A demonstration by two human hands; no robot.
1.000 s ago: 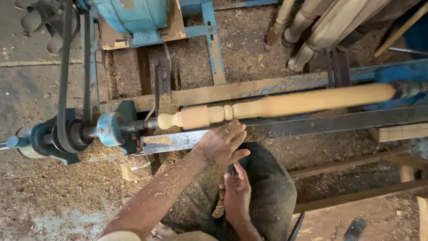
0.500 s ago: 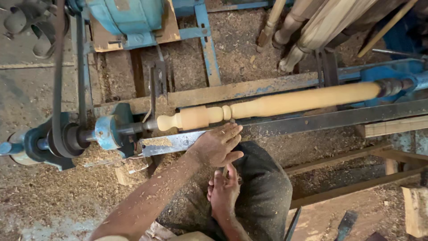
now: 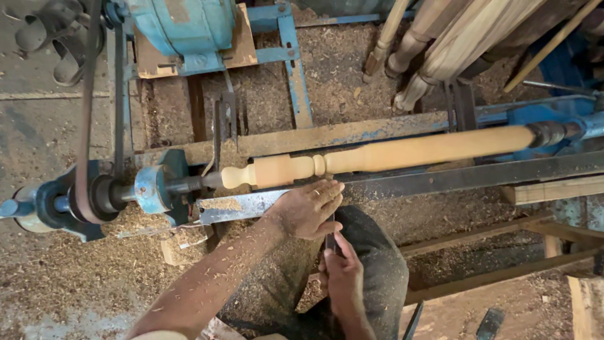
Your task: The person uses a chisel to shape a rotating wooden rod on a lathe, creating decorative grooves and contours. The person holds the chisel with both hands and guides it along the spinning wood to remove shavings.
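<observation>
At far left: pulley (image 3: 94, 198) on the lathe shaft, carrying a dark belt (image 3: 85, 126) up toward the blue motor (image 3: 189, 25). Just right of it, blue headstock plate (image 3: 153, 187), then the spindle (image 3: 390, 154) held level between headstock and tailstock (image 3: 553, 133).

Progress, judged from the shape alone: left end of the spindle already cut into a rounded knob, a short block and a narrow bead; long right section plain, smooth and slightly tapered, with no detail cut yet. More left than done, by this reading.

Below the spindle: long metal rest (image 3: 402, 182), dusted with shavings at its left end. On the rest, near the bead: left hand (image 3: 308, 208), palm down, fingers (image 3: 330, 192) laid close together and reaching to the rest's far edge, just short of the wood. Beneath it: right hand (image 3: 343, 271), fingers curled shut around the handle of a narrow dark tool (image 3: 331, 239); tool tip hidden under the left hand, contact with the wood not determinable.

Upper right: finished turned pieces (image 3: 415, 56) leaning together. Sawdust (image 3: 82, 283) across the floor.
</observation>
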